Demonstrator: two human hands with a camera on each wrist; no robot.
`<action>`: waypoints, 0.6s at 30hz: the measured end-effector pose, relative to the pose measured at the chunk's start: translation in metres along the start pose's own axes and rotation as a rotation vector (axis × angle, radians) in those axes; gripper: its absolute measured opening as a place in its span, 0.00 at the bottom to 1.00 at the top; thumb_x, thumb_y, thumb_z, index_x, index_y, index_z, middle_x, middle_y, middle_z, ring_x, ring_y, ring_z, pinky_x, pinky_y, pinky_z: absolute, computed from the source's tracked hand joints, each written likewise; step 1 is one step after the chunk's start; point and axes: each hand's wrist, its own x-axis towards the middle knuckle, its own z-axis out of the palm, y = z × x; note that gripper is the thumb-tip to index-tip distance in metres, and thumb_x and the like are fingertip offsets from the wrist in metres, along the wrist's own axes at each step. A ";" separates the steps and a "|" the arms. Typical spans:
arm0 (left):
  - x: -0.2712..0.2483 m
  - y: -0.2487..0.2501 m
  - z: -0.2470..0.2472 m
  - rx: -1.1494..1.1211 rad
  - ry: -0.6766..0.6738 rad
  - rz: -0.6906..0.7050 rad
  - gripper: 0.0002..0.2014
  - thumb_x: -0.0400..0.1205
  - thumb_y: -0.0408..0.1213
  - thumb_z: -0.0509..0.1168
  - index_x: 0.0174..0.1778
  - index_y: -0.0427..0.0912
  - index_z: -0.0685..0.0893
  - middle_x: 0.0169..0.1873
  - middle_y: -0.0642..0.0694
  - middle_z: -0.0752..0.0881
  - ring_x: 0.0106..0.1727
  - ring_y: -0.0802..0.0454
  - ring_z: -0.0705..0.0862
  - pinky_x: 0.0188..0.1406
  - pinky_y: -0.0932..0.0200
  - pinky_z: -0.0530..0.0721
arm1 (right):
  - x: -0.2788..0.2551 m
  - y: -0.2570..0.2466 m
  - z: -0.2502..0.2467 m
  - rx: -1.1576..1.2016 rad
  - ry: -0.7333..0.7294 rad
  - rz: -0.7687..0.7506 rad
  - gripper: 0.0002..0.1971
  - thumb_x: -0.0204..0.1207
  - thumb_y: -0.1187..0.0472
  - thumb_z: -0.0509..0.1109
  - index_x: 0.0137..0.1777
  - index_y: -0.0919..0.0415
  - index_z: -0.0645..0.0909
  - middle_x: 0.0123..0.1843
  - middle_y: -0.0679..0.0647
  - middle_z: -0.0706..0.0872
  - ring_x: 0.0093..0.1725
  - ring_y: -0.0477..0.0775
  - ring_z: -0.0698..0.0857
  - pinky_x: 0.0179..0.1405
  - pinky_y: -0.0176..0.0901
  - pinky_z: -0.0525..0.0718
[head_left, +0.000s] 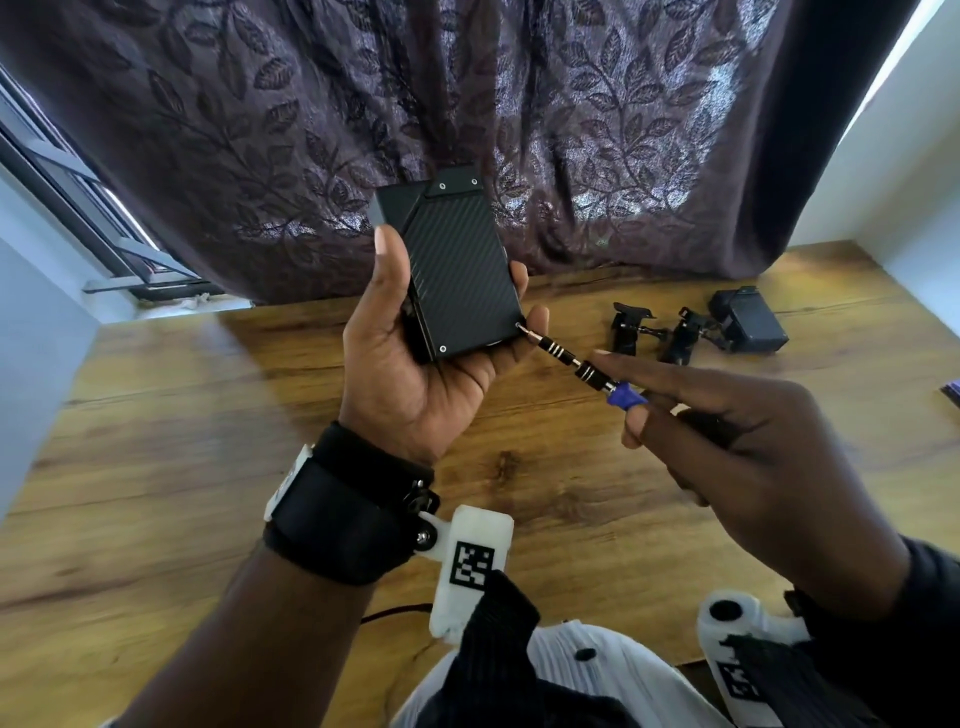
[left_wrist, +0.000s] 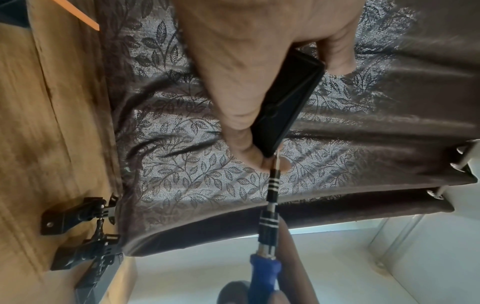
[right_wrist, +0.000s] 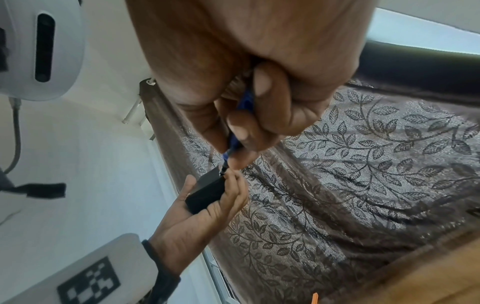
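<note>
Fingers of your left hand (head_left: 410, 374) clamp the stiff, probably slick black carbon-weave box (head_left: 457, 280) by its edges above the wooden table (head_left: 208, 415); your right hand (head_left: 753, 457) pinches the blue-handled screwdriver (head_left: 587, 371), tip on the near right corner screw (head_left: 519, 325)

No word, brand or number could be read. Only black-and-white square code markers (head_left: 471, 565) stood on the two white wrist mounts (head_left: 480, 525), below the black case (head_left: 457, 275).
</note>
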 end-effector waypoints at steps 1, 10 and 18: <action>0.000 0.000 0.000 0.004 0.004 0.000 0.39 0.79 0.59 0.68 0.80 0.38 0.69 0.64 0.35 0.77 0.63 0.39 0.82 0.58 0.35 0.86 | 0.000 0.000 0.000 0.008 0.000 -0.001 0.20 0.81 0.55 0.69 0.69 0.31 0.82 0.36 0.56 0.87 0.25 0.56 0.75 0.22 0.58 0.76; -0.002 -0.002 0.005 0.166 0.037 0.028 0.42 0.76 0.64 0.67 0.77 0.35 0.74 0.60 0.35 0.82 0.59 0.41 0.85 0.58 0.36 0.87 | 0.003 -0.008 -0.011 -0.337 -0.008 -0.126 0.19 0.81 0.58 0.69 0.69 0.39 0.84 0.38 0.41 0.88 0.33 0.45 0.84 0.30 0.35 0.78; 0.001 -0.002 0.014 0.374 0.031 0.081 0.47 0.79 0.66 0.55 0.82 0.28 0.70 0.58 0.34 0.84 0.56 0.40 0.85 0.59 0.45 0.85 | 0.024 -0.036 -0.023 -0.768 -0.008 -0.168 0.10 0.69 0.52 0.75 0.47 0.54 0.81 0.43 0.47 0.85 0.34 0.59 0.84 0.29 0.41 0.73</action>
